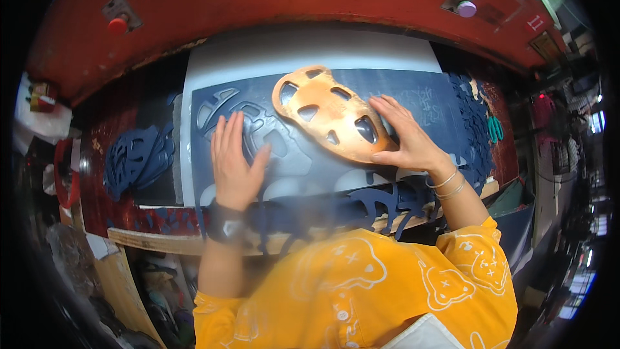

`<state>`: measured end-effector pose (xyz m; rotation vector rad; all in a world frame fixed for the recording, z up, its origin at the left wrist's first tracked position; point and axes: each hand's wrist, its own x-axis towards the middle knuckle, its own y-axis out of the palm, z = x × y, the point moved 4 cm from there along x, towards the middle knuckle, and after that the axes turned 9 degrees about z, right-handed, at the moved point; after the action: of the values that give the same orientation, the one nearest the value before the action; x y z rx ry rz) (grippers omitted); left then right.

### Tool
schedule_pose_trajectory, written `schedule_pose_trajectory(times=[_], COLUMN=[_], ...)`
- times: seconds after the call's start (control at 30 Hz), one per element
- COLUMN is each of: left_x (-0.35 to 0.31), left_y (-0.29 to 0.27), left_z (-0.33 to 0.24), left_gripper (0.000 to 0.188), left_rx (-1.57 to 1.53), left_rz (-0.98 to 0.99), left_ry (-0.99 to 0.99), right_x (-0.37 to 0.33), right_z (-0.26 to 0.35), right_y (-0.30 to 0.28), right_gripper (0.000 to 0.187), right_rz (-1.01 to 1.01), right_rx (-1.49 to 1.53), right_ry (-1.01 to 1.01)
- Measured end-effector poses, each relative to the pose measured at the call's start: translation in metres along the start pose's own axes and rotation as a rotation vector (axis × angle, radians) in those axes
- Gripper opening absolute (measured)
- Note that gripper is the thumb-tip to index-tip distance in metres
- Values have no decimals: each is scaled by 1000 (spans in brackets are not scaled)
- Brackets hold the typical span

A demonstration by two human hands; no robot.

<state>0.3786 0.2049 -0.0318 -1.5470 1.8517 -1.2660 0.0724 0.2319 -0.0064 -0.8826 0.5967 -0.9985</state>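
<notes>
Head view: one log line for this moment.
left hand: open, over cut navy sheet | right hand: gripping gold cutting die, right edge | navy cutouts: piled left of sheet

Fisheye bend, blk corners; gold plate (328, 116) shiny; lwr ctr hazy.

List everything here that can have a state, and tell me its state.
Gold plate: held at its right edge
Right hand: grip closed on the plate's edge
Left hand: open, palm down
Dark sheet: spread out, shape outlines at left
Dark cut pieces: piled up
Green scissors: open or shut, unclear
</notes>
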Motion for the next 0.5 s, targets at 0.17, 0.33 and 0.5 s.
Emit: schedule_pose_trajectory(times=[0.17,0.33,0.5], left_x=[48,55,53], left_y=[28,37,33], left_z=[1,5,6], left_gripper=[56,50,49], left_rx=[-117,-176,-193], left_rz=[82,119,170], left_ry=[108,120,74], right_x=[-41,-55,-52], right_z=[-19,-29,-26], right_y=[10,30,29], right_gripper=[78,57,56], right_rz=[-66,-223,-242], right_rx=[-51,-168,-180], right_ry=[11,-43,-86])
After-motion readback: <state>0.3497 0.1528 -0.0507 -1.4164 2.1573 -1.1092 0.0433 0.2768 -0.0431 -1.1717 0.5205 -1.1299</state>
